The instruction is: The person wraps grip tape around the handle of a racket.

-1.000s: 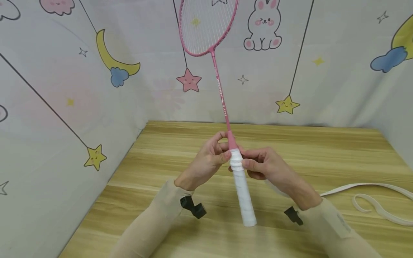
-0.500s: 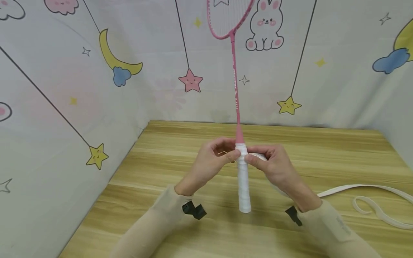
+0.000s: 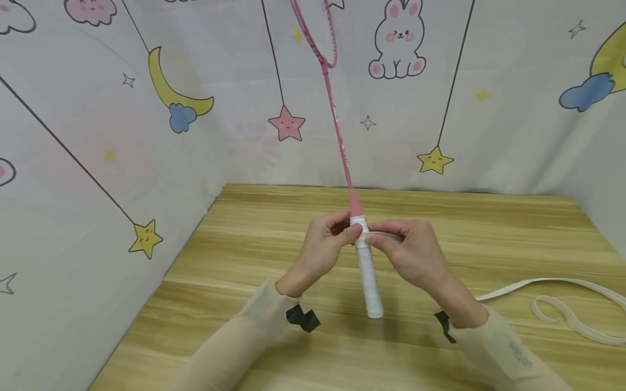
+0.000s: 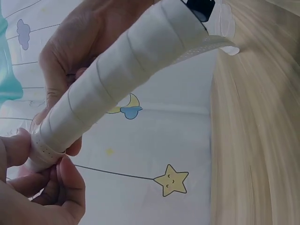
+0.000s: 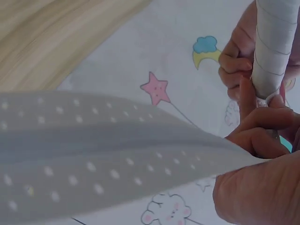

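A pink badminton racket (image 3: 339, 133) stands tilted above the table, its head leaning up and left, partly out of frame and seen nearly edge-on. White wrap covers its handle (image 3: 370, 282) in overlapping turns. My left hand (image 3: 318, 250) grips the handle's upper end, thumb in front, just below the pink cone. On the other side my right hand (image 3: 418, 255) pinches a white grip tape (image 5: 112, 164) between thumb and fingers, close against the handle. Small holes dot this tape, which stretches wide across the right wrist view. Fingers from both hands meet around the handle in the left wrist view.
The tape's loose length trails behind the right forearm and curls over the right side of the wooden table (image 3: 274, 217). A printed cloth wall (image 3: 332, 163) with stars, moons and a rabbit stands behind and to the left. Dark wrist cameras hang at both sleeves.
The racket has turned about its shaft, from face-on to nearly edge-on. After swinging upright, it leans left again. Both hands remain at the handle's upper end; the tape now shows between the right fingers.
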`<act>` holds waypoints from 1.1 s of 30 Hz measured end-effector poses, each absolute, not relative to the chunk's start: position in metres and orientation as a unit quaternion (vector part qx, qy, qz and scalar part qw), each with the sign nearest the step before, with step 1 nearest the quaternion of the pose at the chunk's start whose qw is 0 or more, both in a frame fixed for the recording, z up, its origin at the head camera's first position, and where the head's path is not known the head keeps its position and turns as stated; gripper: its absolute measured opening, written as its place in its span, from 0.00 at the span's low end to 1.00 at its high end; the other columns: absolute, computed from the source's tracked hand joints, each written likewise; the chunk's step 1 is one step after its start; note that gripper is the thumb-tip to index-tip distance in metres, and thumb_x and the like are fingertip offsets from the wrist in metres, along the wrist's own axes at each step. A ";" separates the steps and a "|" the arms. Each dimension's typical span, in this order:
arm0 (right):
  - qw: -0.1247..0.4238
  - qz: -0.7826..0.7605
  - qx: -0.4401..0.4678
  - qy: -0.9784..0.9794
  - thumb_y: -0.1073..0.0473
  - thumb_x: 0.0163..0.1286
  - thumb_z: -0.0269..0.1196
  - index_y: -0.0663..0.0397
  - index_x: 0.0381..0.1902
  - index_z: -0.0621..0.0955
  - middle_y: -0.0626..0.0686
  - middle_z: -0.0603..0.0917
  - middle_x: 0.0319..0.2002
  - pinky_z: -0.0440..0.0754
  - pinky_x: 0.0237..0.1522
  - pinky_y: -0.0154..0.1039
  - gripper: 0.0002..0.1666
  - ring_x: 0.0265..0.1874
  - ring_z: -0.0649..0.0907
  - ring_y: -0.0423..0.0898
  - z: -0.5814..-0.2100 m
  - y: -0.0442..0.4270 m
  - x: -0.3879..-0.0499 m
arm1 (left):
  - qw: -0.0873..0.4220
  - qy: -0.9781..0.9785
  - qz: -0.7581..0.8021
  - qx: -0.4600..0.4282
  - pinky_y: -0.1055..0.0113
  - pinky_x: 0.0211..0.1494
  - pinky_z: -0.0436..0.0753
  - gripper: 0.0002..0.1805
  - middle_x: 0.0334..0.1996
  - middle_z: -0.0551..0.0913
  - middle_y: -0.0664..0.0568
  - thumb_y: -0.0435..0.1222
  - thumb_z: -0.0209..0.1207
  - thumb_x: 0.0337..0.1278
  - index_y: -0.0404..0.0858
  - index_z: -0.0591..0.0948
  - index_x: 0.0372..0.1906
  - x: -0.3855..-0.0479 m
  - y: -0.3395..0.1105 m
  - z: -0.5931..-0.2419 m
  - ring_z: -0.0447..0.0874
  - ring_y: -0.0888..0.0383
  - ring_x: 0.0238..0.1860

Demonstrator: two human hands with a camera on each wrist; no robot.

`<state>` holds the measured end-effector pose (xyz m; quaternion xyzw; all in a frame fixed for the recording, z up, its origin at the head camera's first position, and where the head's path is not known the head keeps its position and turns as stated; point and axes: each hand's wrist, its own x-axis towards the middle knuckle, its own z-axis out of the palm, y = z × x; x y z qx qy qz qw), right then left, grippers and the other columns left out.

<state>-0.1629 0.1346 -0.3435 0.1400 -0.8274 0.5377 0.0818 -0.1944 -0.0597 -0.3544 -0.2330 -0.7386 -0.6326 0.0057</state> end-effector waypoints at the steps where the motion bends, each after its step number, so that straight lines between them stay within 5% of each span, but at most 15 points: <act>1: 0.083 0.533 0.136 -0.831 0.63 0.72 0.75 0.59 0.49 0.94 0.59 0.96 0.41 0.72 0.26 0.32 0.10 0.24 0.76 0.38 -0.342 0.134 -0.162 | 0.001 -0.735 -0.636 -0.237 0.75 0.47 0.84 0.14 0.47 0.87 0.26 0.27 0.59 0.79 0.21 0.85 0.58 -0.195 -0.060 -0.355 0.82 0.68 0.40; 8: 0.106 0.526 0.097 -0.838 0.60 0.70 0.77 0.56 0.41 0.95 0.57 0.96 0.39 0.83 0.35 0.30 0.05 0.32 0.87 0.37 -0.335 0.132 -0.156 | -0.026 -0.717 -0.655 -0.236 0.74 0.54 0.85 0.16 0.52 0.84 0.22 0.27 0.53 0.82 0.18 0.81 0.62 -0.196 -0.064 -0.355 0.83 0.70 0.44; 13: 0.079 0.543 0.096 -0.831 0.60 0.71 0.76 0.58 0.39 0.94 0.56 0.95 0.37 0.80 0.32 0.33 0.06 0.30 0.84 0.42 -0.333 0.133 -0.156 | -0.037 -0.701 -0.667 -0.249 0.74 0.55 0.84 0.20 0.52 0.81 0.20 0.33 0.54 0.83 0.16 0.79 0.61 -0.198 -0.067 -0.357 0.82 0.70 0.45; 15: 0.066 0.549 0.094 -0.828 0.60 0.71 0.76 0.59 0.39 0.93 0.55 0.94 0.36 0.79 0.31 0.34 0.07 0.31 0.84 0.42 -0.333 0.134 -0.158 | -0.046 -0.689 -0.676 -0.257 0.73 0.55 0.83 0.34 0.48 0.85 0.30 0.47 0.58 0.80 0.14 0.78 0.61 -0.199 -0.068 -0.358 0.81 0.69 0.45; 19: 0.016 0.569 0.084 -0.818 0.56 0.71 0.77 0.59 0.42 0.92 0.47 0.93 0.35 0.82 0.39 0.37 0.11 0.37 0.84 0.42 -0.334 0.138 -0.162 | -0.073 -0.661 -0.694 -0.277 0.72 0.55 0.82 0.58 0.42 0.87 0.61 0.68 0.61 0.56 0.12 0.76 0.62 -0.200 -0.072 -0.359 0.82 0.69 0.46; 22: -0.033 0.592 0.078 -0.801 0.54 0.72 0.77 0.60 0.44 0.91 0.42 0.88 0.33 0.81 0.40 0.37 0.14 0.36 0.81 0.41 -0.335 0.143 -0.166 | -0.093 -0.651 -0.698 -0.285 0.70 0.58 0.82 0.56 0.45 0.87 0.70 0.65 0.61 0.59 0.14 0.76 0.65 -0.198 -0.074 -0.358 0.83 0.68 0.49; 25: -0.074 0.623 0.072 -0.775 0.54 0.73 0.76 0.58 0.44 0.91 0.39 0.83 0.30 0.76 0.35 0.35 0.12 0.31 0.74 0.40 -0.337 0.145 -0.170 | -0.104 -0.654 -0.695 -0.279 0.66 0.60 0.82 0.51 0.49 0.89 0.66 0.62 0.61 0.60 0.19 0.77 0.68 -0.198 -0.076 -0.356 0.84 0.68 0.52; 31: -0.080 0.655 0.076 -0.747 0.58 0.74 0.74 0.59 0.43 0.93 0.40 0.78 0.26 0.66 0.28 0.35 0.08 0.22 0.66 0.41 -0.339 0.147 -0.172 | -0.097 -0.660 -0.696 -0.264 0.66 0.63 0.83 0.51 0.61 0.86 0.31 0.62 0.62 0.57 0.23 0.78 0.71 -0.199 -0.073 -0.356 0.85 0.67 0.53; 33: -0.064 0.653 0.077 -0.751 0.59 0.73 0.74 0.62 0.43 0.93 0.41 0.78 0.26 0.66 0.26 0.36 0.10 0.21 0.67 0.41 -0.337 0.148 -0.172 | -0.087 -0.659 -0.701 -0.258 0.67 0.62 0.82 0.47 0.57 0.88 0.34 0.59 0.61 0.60 0.22 0.78 0.70 -0.199 -0.072 -0.355 0.85 0.67 0.52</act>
